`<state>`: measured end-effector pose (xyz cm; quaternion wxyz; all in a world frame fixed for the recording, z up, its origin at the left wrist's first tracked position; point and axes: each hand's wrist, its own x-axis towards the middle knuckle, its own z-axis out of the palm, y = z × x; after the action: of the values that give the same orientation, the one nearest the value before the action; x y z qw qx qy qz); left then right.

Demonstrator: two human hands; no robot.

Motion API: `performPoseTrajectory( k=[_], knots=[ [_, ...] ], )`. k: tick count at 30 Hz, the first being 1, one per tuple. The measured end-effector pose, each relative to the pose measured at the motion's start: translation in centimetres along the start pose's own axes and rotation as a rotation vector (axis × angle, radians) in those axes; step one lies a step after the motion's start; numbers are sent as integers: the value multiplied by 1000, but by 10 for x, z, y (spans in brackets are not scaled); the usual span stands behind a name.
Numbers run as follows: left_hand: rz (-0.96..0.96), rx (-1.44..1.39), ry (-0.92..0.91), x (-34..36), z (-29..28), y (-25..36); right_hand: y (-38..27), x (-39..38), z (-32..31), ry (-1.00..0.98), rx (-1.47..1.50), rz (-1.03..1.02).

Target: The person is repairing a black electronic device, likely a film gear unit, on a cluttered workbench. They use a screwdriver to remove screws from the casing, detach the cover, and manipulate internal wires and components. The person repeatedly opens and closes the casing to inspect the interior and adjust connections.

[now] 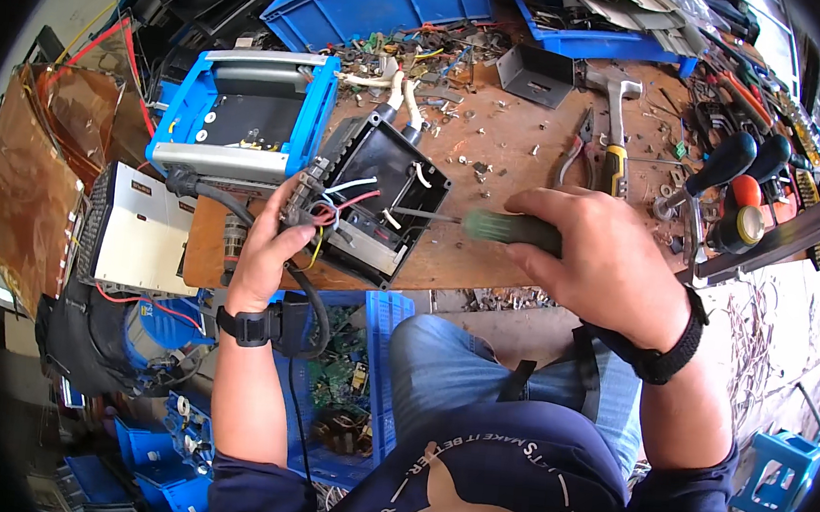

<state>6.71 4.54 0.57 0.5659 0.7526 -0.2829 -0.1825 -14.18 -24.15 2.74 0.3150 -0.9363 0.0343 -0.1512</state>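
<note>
A: Left hand [270, 239], pose?
B: Forearm rises nearly upright from the lower edge, band at the wrist. Hand closed on the left edge of the box [403, 163], thumb on the near side below the wires [350, 188]; fingers partly hidden.

A: Box position?
B: At the front of the bench [472, 266], skewed, open face up. Cannot tell how much the bench bears.

A: Right hand [601, 248]?
B: Forearm slants up and leftward, palm down. Thumb and fingers closed round the screwdriver [519, 230], shaft pointing left into the box. Tip contact: cannot tell.

A: Materials, left to right?
B: Sheet [30, 194]: brown, glossy, creased. Case [238, 161]: rectangular, blue frame, silvery rails. Wires: thin, red, pale blue, yellow, loosely tangled. Box: rigid, black, straight-walled, silvery strip along the near side. Screwdriver: slim metal shaft, handle green at the front, dark behind. Bench: brown, wood-like, strewn with scraps. Hammer [618, 128]: metal head, yellow-and-black grip.
</note>
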Motion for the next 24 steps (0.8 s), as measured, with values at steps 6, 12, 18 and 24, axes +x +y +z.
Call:
performPoseTrajectory(
  k=[6, 12, 18, 24],
  knots=[
    [-18, 45, 22, -2, 3, 5, -8, 13, 9, 84, 39, -134],
    [-6, 62, 35, -1, 4, 4, -14, 32, 9, -3, -27, -160],
    [-22, 6, 46, 0, -2, -3, -15, 40, 3, 43, -5, -195],
    [-51, 4, 44, -1, -5, -5, -16, 31, -15, 62, 55, -79]
  ],
)
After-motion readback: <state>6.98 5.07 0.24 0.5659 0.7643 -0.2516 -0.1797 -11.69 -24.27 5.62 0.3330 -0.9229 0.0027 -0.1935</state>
